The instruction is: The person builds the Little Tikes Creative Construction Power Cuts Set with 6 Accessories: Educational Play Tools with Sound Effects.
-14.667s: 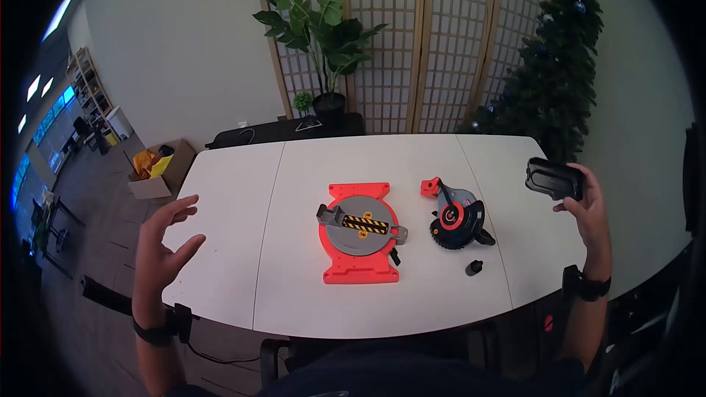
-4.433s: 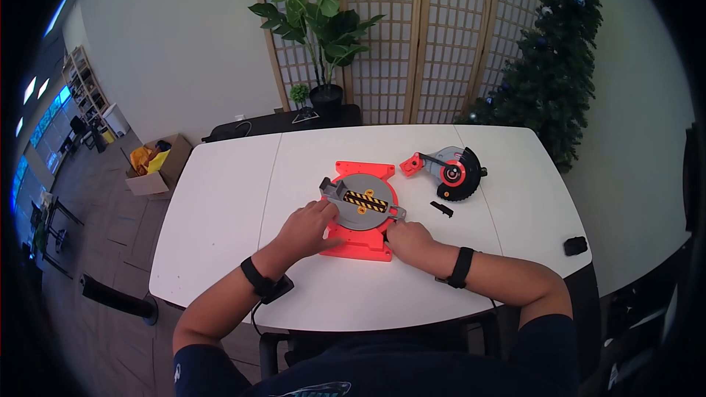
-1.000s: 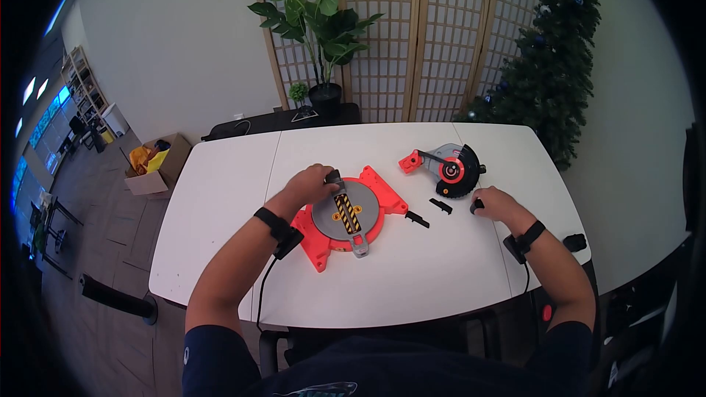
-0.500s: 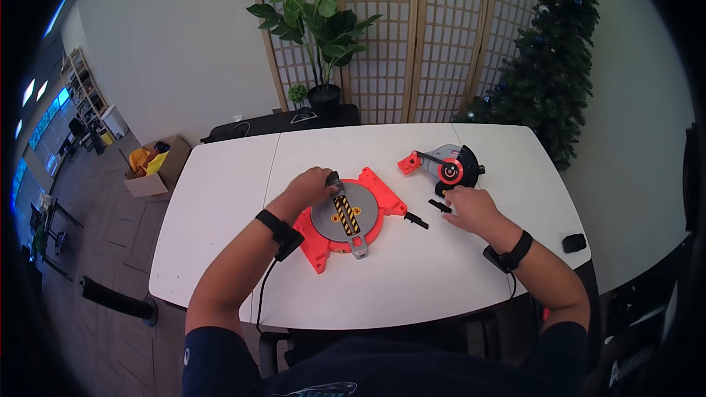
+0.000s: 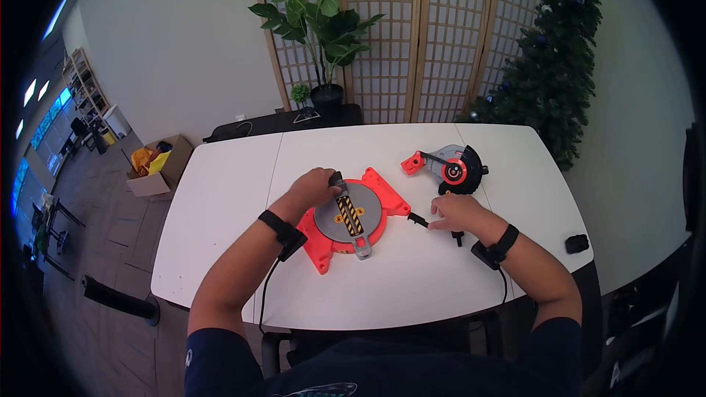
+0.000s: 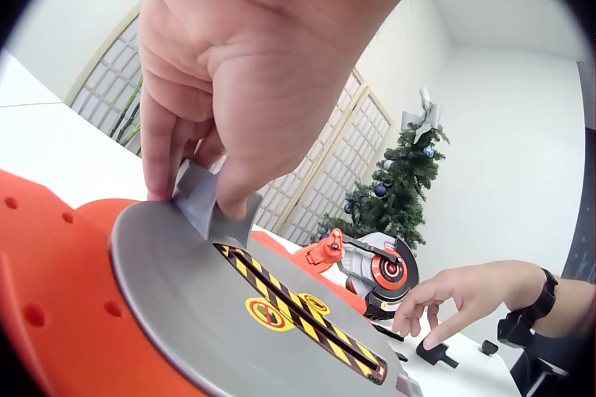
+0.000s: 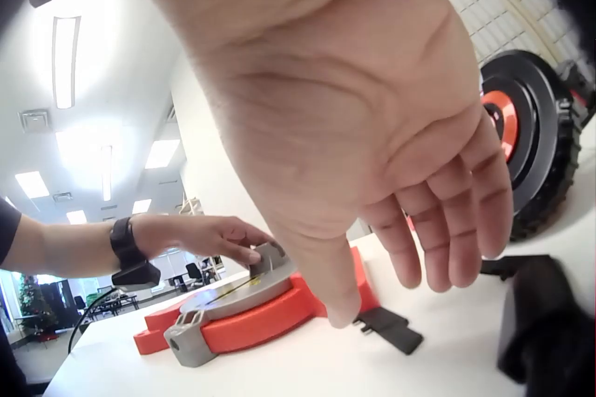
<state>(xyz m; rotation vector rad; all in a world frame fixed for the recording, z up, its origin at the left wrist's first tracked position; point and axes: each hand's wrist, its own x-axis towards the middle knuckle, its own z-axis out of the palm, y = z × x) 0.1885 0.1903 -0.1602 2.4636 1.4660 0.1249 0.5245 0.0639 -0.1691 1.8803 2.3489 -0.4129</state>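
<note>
My left hand (image 5: 315, 186) grips the grey upright bracket (image 6: 216, 201) on the turntable (image 5: 329, 226) of a toy mitre saw base with orange feet (image 5: 386, 192). Palm down, my right hand (image 5: 465, 215) hovers over the table with loosely bent fingers and nothing between them. Its thumb tip is close to a flat black strip (image 7: 391, 330) beside the orange foot. A second black strip (image 7: 512, 267) lies past the fingers and is hidden under the hand in the head view. A dark piece with a stubby stem (image 5: 459, 239) lies below the right hand.
The toy saw head (image 5: 454, 167), with a black blade guard and orange arm end, lies behind the right hand. A small black object (image 5: 576, 243) sits near the right edge of the white table (image 5: 213, 228). A cardboard box (image 5: 165, 173) is on the left.
My right hand has let go of the dark piece and moved left towards the strips. My left hand stays on the bracket. Since several seconds ago, the base has turned and two strips have appeared.
</note>
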